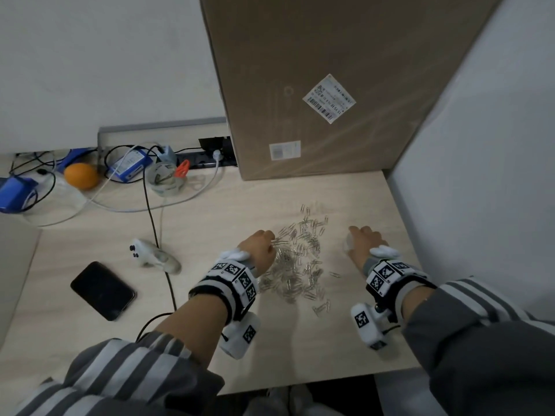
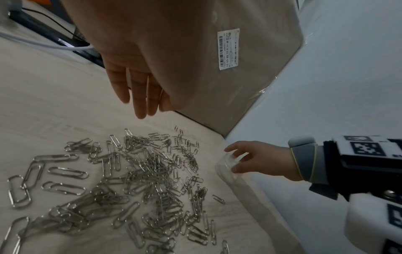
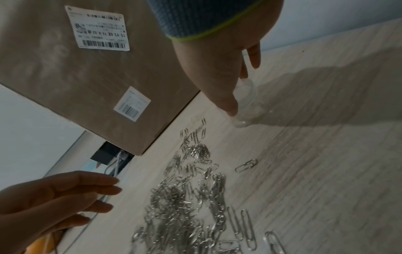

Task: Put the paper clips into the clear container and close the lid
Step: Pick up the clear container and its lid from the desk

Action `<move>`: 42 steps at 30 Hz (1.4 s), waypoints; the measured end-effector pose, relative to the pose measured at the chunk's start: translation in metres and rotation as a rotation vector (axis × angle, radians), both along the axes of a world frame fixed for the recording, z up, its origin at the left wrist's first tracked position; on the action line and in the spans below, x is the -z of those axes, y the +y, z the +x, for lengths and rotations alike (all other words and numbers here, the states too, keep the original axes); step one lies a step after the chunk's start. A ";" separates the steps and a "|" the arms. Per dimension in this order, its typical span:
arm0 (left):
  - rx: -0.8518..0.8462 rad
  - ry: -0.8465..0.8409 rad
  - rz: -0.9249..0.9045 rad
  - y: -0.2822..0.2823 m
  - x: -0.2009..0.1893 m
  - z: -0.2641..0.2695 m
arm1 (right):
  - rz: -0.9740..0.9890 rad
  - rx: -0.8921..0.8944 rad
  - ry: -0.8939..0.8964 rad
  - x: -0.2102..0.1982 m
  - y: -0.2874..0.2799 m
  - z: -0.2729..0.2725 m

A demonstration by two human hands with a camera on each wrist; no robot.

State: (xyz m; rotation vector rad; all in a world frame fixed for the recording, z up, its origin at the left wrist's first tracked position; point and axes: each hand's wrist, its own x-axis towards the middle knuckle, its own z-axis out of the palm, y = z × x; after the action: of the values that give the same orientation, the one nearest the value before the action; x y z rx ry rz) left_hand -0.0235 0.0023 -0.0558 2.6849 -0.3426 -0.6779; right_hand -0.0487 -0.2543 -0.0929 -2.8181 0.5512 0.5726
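A loose pile of silver paper clips [image 1: 300, 259] is spread over the middle of the light wood table [image 1: 210, 211]. My left hand [image 1: 265, 243] hovers at the pile's left edge, fingers [image 2: 139, 96] straight and together, holding nothing. My right hand [image 1: 359, 238] is just right of the pile, thumb and fingers curled round a small clear container [image 1: 348, 243]. The container [image 2: 226, 165] sits low on the table, tilted toward the clips [image 2: 141, 185]. In the right wrist view the thumb presses the container [image 3: 248, 106] near its mouth. I see no lid on it.
A tall cardboard box [image 1: 330, 85] stands right behind the clips, and a white wall [image 1: 480, 175] closes the right side. Left of my arm lie a black phone [image 1: 102, 291], a white controller [image 1: 153, 255] and a black cable [image 1: 156, 235]. An orange [image 1: 81, 175] and chargers sit at the back left.
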 end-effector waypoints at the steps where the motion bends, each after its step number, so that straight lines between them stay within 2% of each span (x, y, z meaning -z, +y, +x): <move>1: -0.002 0.002 -0.011 -0.001 0.000 -0.002 | -0.006 -0.023 -0.012 -0.005 0.002 -0.001; 3: -0.004 -0.008 -0.043 -0.003 0.000 -0.006 | 0.023 -0.069 -0.042 -0.018 0.011 -0.002; 8: 0.033 -0.049 -0.193 -0.020 -0.015 -0.019 | 0.306 -0.094 -0.149 -0.062 0.051 0.000; 12: 0.037 -0.153 -0.201 -0.031 -0.029 -0.024 | 0.378 -0.064 -0.196 -0.089 0.076 0.000; 15: 0.004 -0.198 -0.191 -0.031 -0.038 -0.025 | 0.415 -0.068 -0.157 -0.092 0.081 0.000; 27: 0.008 -0.198 -0.236 -0.020 -0.053 -0.033 | 0.449 -0.112 -0.154 -0.105 0.083 -0.010; 31: -0.035 -0.105 -0.266 -0.010 -0.043 -0.032 | 0.491 -0.273 -0.188 -0.109 0.083 -0.013; 34: -0.072 -0.099 -0.292 -0.003 -0.036 -0.031 | 0.530 -0.345 -0.205 -0.109 0.084 -0.013; 39: -0.236 -0.150 -0.286 0.013 -0.022 -0.023 | 0.703 -0.174 -0.337 -0.094 0.073 -0.012; 42: -0.374 -0.151 -0.294 0.032 -0.010 -0.017 | 0.700 -0.045 -0.357 -0.079 0.053 -0.009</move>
State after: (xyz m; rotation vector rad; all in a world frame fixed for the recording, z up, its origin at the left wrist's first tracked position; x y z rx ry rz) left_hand -0.0407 0.0344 -0.0460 2.4256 0.0273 -0.2892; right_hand -0.0577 -0.2014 -0.0139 -2.1860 0.1652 0.1954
